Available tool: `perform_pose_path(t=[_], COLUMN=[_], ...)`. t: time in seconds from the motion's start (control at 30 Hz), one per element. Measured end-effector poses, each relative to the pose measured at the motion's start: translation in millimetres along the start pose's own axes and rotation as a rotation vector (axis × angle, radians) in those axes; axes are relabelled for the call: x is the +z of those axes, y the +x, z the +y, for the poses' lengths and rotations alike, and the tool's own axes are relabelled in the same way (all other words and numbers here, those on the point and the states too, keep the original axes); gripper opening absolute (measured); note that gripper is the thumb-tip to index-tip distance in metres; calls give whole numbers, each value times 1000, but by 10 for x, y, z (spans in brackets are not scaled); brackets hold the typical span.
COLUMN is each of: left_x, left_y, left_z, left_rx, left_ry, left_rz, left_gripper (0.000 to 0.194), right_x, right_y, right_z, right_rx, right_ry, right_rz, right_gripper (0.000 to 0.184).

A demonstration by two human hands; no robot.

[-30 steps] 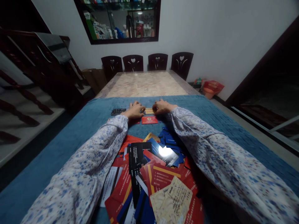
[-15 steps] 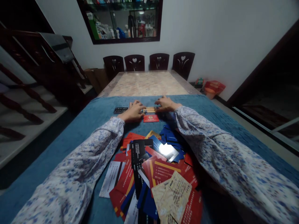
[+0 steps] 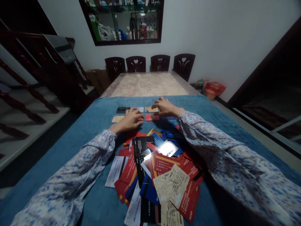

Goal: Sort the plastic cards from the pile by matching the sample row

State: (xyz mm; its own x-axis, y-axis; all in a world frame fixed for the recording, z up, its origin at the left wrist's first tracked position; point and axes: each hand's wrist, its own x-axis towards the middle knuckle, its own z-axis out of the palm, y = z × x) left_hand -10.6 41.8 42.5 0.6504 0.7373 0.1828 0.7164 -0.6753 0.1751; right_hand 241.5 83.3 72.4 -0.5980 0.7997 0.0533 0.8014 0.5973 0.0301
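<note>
Two rows of cards lie on the blue cloth [image 3: 98, 116]. In the far row are a black card [image 3: 122, 110], a pale card [image 3: 141, 109] and a yellow card [image 3: 149, 109]. A cream card [image 3: 117, 119], a red card [image 3: 150, 117] and a blue card [image 3: 171, 118] lie in the near row. My left hand [image 3: 131, 119] rests palm down over the near row, fingers apart, partly covering a reddish card. My right hand [image 3: 164, 107] hovers or rests at the right side of the yellow and red cards, its fingers curved and apart. Neither hand visibly grips a card.
A loose heap of red, blue, black, white and cream cards [image 3: 162, 169] spreads between my forearms. Beyond the cloth is the bare stone-patterned tabletop [image 3: 150, 83], with several dark chairs [image 3: 135, 64] behind. A railing [image 3: 25, 88] stands left.
My left hand has moved left and nearer, uncovering the pale card and showing the cream card. My right hand has shifted slightly left over the yellow card's edge. The view has shifted slightly.
</note>
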Motion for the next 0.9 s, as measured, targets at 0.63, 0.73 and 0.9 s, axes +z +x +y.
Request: perform_pose_path(t=[0.63,0.73,0.9], left_x=[-245,-245,-236], left_y=[-560,-564,-560], left_z=[381,397,401], left_rx=[-99,-97,-112], left_ry=[-156,-156,-144], left_rz=[-198,-257,-306], left_gripper=[21,20,19], right_x=[-43,-15,40], right_y=[-453,-464,-491], right_z=[-741,-856,-1002], right_rx=[-180,-205,-215], right_ry=[213,229,209], right_rz=[58,44,5], right_gripper=[26,25,21])
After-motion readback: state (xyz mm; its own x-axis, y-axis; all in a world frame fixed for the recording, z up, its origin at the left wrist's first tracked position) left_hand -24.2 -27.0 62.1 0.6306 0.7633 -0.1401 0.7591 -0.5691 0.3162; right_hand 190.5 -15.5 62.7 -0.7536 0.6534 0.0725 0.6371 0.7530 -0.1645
